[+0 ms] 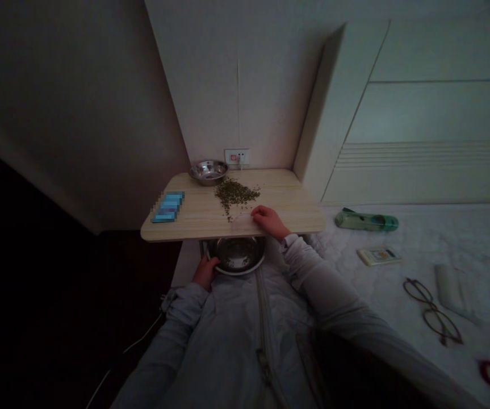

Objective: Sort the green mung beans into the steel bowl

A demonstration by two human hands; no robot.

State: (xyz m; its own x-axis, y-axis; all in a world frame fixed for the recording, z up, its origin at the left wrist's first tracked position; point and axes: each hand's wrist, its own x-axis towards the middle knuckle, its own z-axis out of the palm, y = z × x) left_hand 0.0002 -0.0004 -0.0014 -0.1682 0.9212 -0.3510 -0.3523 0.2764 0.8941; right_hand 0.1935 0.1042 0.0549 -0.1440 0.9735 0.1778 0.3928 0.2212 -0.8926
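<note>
My left hand (205, 271) is closed on the left rim of a steel bowl (239, 258), which sits against my lap just below the table's front edge. A few small bits lie in that bowl. My right hand (270, 220) is over the front of the wooden table (193, 227), fingers pinched on a thin see-through piece (242, 221), perhaps plastic; its exact kind is too faint to make out. Beyond it, a loose pile of small green-brown grains (234, 193) spreads on the tabletop, with a trail running toward me.
A second steel bowl (209, 172) stands at the table's back left, and a phone with a lit, blurred screen (168, 207) lies at the left. On the bed to the right are a green bottle-like thing (366, 220), a pale phone-like object (378, 256) and glasses (432, 309). A wall socket (237, 157) is behind.
</note>
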